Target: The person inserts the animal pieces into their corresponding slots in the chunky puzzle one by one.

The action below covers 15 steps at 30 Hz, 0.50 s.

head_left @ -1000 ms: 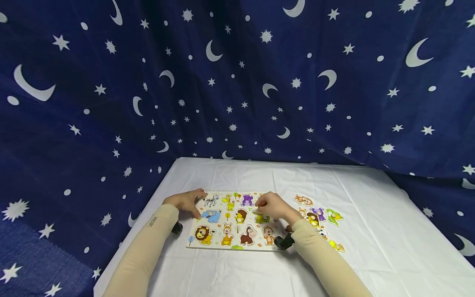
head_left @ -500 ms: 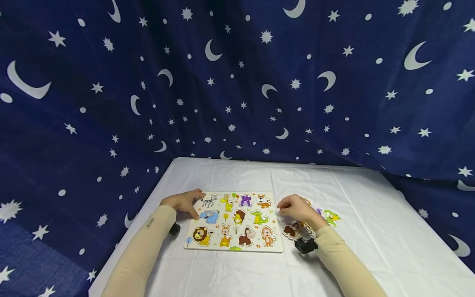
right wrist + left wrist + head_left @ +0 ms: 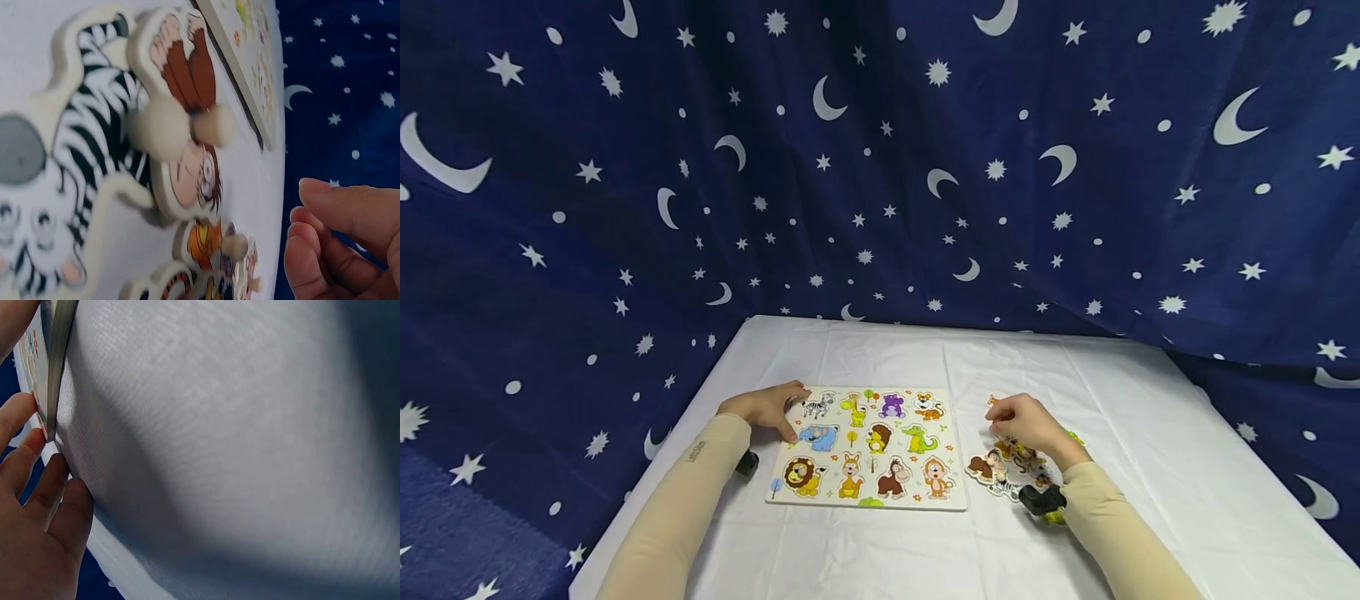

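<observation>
Right hand hangs right of the board, thumb and fingers narrowly apart, nothing between them that I can see. Left hand is spread against the board's left edge. Zebra piece and ape piece lie right of it; probably light, stiff, so I'd pinch their knobs.

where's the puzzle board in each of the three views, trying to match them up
Head: board lies below centre, left of the loose pieces.
Left wrist: board shows side-on at the top left.
Right wrist: only part of the board, at the top, right of centre.
Shared landmark: white cloth, under the board in all three.
</observation>
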{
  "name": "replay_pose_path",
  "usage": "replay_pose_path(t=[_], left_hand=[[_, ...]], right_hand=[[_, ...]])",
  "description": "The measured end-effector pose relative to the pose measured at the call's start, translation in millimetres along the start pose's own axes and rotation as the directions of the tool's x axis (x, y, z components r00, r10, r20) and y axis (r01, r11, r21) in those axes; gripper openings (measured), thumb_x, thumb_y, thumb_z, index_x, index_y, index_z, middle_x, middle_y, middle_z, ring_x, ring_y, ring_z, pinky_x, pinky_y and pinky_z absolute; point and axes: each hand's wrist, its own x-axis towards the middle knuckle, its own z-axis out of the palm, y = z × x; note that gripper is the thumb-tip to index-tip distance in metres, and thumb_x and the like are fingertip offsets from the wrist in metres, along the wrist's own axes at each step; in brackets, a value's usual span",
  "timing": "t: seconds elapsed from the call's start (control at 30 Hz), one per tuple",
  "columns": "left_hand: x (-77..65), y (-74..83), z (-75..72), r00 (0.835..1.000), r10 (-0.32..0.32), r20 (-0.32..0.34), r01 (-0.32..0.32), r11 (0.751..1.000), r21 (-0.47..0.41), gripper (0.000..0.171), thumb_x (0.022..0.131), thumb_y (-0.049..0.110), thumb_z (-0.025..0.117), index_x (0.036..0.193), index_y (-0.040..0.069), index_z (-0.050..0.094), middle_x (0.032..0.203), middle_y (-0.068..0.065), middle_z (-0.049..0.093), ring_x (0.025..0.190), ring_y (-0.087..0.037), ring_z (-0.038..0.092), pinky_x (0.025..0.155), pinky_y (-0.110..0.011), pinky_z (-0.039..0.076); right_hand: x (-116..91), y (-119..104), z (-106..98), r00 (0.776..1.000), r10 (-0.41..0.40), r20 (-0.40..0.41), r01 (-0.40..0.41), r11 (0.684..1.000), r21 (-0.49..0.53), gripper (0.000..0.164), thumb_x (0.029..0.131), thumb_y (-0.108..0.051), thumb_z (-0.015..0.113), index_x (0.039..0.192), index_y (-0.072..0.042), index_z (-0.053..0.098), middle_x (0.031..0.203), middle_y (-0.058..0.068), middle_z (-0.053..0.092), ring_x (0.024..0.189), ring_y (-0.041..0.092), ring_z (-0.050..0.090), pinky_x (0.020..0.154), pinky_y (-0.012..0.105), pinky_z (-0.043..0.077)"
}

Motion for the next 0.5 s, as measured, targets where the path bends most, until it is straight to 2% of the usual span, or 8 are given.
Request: replay_pose_path(t=[0.23, 0.37, 0.5], left_hand=[[0.2, -1.5, -0.4, 1.0, -0.005, -0.009, 0.005, 0.999, -0.042, 0.103, 0.063, 0.008, 0.093, 0.152, 0.007, 0.041, 0.167, -0.02, 0.014, 0.154, -0.043, 0.011, 0.124, -0.059, 0.012], [0.0, -1.3, 0.4, 1.0, -0.001, -0.015, 0.001, 0.999, -0.037, 0.101, 0.063, 0.005, 0.092, 0.151, 0.005, 0.042, 0.167, -0.021, 0.015, 0.154, -0.044, 0.012, 0.124, -0.059, 0.012], [-1.2, -0.9, -0.3, 1.0, 0.009, -0.013, -0.01, 1.0, -0.024, 0.1, 0.063, 0.005, 0.092, 0.151, 0.005, 0.042, 0.166, -0.022, 0.017, 0.153, -0.044, 0.013, 0.124, -0.059, 0.013]], right_hand=[[-3.9, 8.1, -7.1, 0.999, 0.034, -0.018, -0.033, 0.999, 0.025, 0.017, 0.085, 0.004, 0.069, 0.101, 0.009, 0.07, 0.082, 0.009, 0.068, 0.068, 0.012, 0.056, 0.058, 0.024, 0.048], [-8.0, 13.5, -10.3, 0.999, 0.044, -0.011, -0.044, 0.999, -0.006, 0.013, 0.083, 0.004, 0.069, 0.096, 0.007, 0.07, 0.077, 0.006, 0.065, 0.065, 0.012, 0.053, 0.055, 0.024, 0.046], [-13.3, 18.3, -14.8, 0.998, 0.063, -0.005, -0.064, 0.997, -0.033, 0.011, 0.081, 0.003, 0.072, 0.091, 0.004, 0.071, 0.076, 0.004, 0.064, 0.066, 0.011, 0.052, 0.058, 0.024, 0.045]])
